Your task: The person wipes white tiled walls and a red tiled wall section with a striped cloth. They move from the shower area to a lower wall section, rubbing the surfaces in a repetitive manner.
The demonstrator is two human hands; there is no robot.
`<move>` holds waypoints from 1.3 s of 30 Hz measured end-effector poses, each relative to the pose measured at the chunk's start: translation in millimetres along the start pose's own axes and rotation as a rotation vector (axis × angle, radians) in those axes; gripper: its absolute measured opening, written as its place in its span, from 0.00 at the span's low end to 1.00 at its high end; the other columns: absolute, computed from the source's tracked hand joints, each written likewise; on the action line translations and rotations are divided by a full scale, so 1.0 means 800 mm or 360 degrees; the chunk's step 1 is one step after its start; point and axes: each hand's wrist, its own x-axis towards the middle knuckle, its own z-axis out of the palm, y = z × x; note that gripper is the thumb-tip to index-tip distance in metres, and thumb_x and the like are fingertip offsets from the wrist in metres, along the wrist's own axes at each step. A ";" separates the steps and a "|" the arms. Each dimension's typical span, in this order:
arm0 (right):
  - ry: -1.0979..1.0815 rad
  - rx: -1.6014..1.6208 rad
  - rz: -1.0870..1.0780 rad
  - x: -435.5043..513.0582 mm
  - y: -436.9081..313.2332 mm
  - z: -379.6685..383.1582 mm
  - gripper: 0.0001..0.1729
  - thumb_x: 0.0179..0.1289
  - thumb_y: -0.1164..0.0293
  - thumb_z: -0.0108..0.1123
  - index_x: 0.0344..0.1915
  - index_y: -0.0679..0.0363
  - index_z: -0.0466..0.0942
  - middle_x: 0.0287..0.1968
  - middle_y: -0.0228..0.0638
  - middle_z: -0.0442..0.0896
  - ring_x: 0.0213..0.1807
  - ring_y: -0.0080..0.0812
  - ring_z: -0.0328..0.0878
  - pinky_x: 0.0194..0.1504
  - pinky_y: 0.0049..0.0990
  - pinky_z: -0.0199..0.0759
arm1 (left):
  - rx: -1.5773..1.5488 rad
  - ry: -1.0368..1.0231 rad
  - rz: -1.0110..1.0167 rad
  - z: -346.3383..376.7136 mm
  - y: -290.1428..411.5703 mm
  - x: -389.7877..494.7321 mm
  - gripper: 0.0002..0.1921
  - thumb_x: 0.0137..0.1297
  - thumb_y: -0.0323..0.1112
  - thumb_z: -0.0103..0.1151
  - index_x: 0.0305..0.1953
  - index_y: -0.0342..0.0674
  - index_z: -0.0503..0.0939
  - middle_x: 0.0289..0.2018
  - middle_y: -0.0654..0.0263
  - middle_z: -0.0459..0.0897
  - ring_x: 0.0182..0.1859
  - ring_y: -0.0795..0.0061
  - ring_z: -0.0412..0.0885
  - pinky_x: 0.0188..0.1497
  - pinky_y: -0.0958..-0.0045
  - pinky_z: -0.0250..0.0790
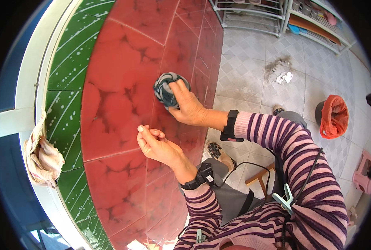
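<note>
A balled-up dark green and grey cloth [168, 89] is pressed against the red tiled surface [120, 78]. My right hand [188, 104] grips it, fingers over its top and thumb on the near side. Below and to the left in the picture, my left hand [157, 147] hovers before the red tiles with loosely curled fingers and nothing in it. Both wrists wear black straps with small devices.
A crumpled pale rag [43, 159] lies at the white frame beside green tiles [70, 75]. To the right are a bin with a red bag [333, 117], crumpled white paper [284, 77], metal racks [251, 15], shelves [319, 25], a pink stool [363, 172] and a wooden stool [259, 178].
</note>
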 end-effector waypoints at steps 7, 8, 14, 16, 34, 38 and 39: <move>-0.0251 -0.0302 0.0742 -0.029 0.050 -0.004 0.33 0.56 0.73 0.63 0.60 0.67 0.62 0.58 0.60 0.71 0.58 0.65 0.76 0.57 0.51 0.74 | 0.0070 -0.0013 0.0033 -0.006 0.002 -0.002 0.13 0.77 0.42 0.60 0.36 0.40 0.77 0.21 0.77 0.68 0.24 0.89 0.62 0.27 0.83 0.53; -0.0345 -0.0187 0.0687 -0.030 0.047 -0.004 0.33 0.56 0.73 0.63 0.61 0.67 0.62 0.58 0.60 0.72 0.58 0.64 0.75 0.58 0.50 0.73 | 0.0050 -0.0047 0.0062 -0.006 0.002 0.000 0.13 0.77 0.42 0.60 0.36 0.40 0.77 0.21 0.77 0.68 0.23 0.89 0.62 0.26 0.83 0.53; 0.0018 -0.0015 0.0267 0.042 0.007 -0.029 0.30 0.56 0.71 0.64 0.58 0.67 0.67 0.56 0.58 0.71 0.58 0.61 0.73 0.58 0.47 0.72 | 0.0000 0.0003 0.0050 -0.011 0.000 0.005 0.13 0.77 0.42 0.61 0.37 0.40 0.78 0.21 0.76 0.68 0.23 0.89 0.62 0.26 0.83 0.53; 0.0298 -0.0090 0.0295 0.063 -0.005 -0.032 0.30 0.54 0.73 0.64 0.58 0.66 0.68 0.55 0.56 0.71 0.56 0.60 0.74 0.57 0.45 0.72 | 0.0014 0.0003 0.0058 -0.013 0.001 0.005 0.13 0.77 0.42 0.60 0.37 0.40 0.78 0.21 0.76 0.68 0.23 0.89 0.62 0.26 0.83 0.53; -0.0077 0.0032 -0.0329 0.023 -0.037 -0.023 0.26 0.51 0.80 0.65 0.53 0.57 0.77 0.51 0.40 0.76 0.55 0.49 0.78 0.53 0.41 0.76 | 0.0019 -0.0011 0.0048 -0.007 0.003 0.000 0.14 0.77 0.42 0.60 0.36 0.39 0.77 0.20 0.76 0.67 0.24 0.89 0.62 0.27 0.83 0.53; -0.0092 0.0044 -0.0328 0.029 -0.029 -0.033 0.23 0.55 0.78 0.64 0.53 0.55 0.78 0.52 0.38 0.78 0.55 0.49 0.79 0.51 0.40 0.78 | -0.0007 -0.0045 0.0017 -0.004 0.001 -0.001 0.14 0.77 0.43 0.60 0.38 0.39 0.78 0.21 0.76 0.67 0.24 0.89 0.62 0.26 0.84 0.53; 0.0022 0.0100 -0.0244 0.040 -0.025 -0.037 0.24 0.55 0.78 0.64 0.55 0.55 0.78 0.53 0.39 0.79 0.56 0.50 0.78 0.52 0.40 0.78 | 0.0004 -0.0041 0.0021 -0.004 0.001 -0.002 0.14 0.77 0.43 0.60 0.38 0.39 0.78 0.21 0.76 0.67 0.24 0.89 0.62 0.26 0.84 0.53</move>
